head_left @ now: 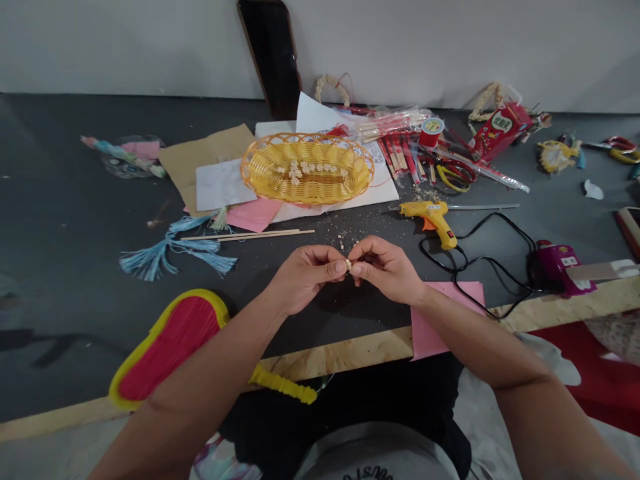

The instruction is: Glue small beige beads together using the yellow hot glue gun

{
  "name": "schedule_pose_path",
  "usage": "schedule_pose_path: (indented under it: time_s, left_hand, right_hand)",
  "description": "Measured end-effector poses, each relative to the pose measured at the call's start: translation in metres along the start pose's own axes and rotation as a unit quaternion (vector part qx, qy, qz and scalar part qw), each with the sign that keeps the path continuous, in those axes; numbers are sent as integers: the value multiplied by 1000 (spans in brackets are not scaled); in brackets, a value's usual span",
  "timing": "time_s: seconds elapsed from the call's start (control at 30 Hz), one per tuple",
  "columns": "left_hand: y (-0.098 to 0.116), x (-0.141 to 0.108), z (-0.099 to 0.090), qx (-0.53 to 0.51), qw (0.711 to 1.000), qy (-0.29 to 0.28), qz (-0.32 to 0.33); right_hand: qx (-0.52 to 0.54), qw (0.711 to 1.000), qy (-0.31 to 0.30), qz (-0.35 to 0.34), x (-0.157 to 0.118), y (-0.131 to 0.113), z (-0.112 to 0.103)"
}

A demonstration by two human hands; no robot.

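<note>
My left hand (313,272) and my right hand (383,270) meet over the dark table (345,313) near its front edge. Between their pinched thumbs and fingers is a small pale beaded piece (349,265), gripped from both sides and partly hidden by the fingertips. Behind the hands, a yellow woven basket (307,190) holds several small pale pieces (295,171) like it. Pale crumbs (341,238) lie scattered on the table just beyond my fingers.
A yellow glue gun (433,217) with a black cable (500,263) lies at the right. Thin sticks (250,235) and blue tassels (165,250) lie left. A red fan-shaped piece with yellow edging (175,340) is under my left forearm; pink paper (425,330) is under my right.
</note>
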State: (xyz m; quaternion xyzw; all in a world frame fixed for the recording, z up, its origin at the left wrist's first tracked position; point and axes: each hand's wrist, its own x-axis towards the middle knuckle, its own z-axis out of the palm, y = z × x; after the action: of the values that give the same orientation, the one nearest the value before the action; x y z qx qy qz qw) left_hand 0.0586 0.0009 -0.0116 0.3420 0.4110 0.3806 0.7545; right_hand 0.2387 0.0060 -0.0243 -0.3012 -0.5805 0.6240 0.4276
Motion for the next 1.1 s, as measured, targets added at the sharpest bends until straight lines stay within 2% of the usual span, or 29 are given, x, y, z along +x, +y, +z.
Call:
schedule_pose_path:
  time_s: [0.27, 0.43, 0.57, 0.9, 1.1]
  left_hand:
    - [1, 2, -4, -11, 1000, 6, 10]
    - [2, 2, -4, -5, 1000, 3, -7]
    - [1, 1, -2, 1, 1000, -1, -19]
    - [1, 1, -1, -15, 1000, 12, -7]
    - [0, 0, -1, 2, 1000, 4, 8]
  right_hand:
    - [-3, 999, -33, -15, 0, 1, -8]
    - [-105, 991, -36, -80, -1, -2, -11]
    - [-164, 978, -27, -126, -1, -4, -10]
    - [-242, 953, 40, -179, -1, -9, -9]
    - [-301, 931, 20, -207, -1, -9, -10]
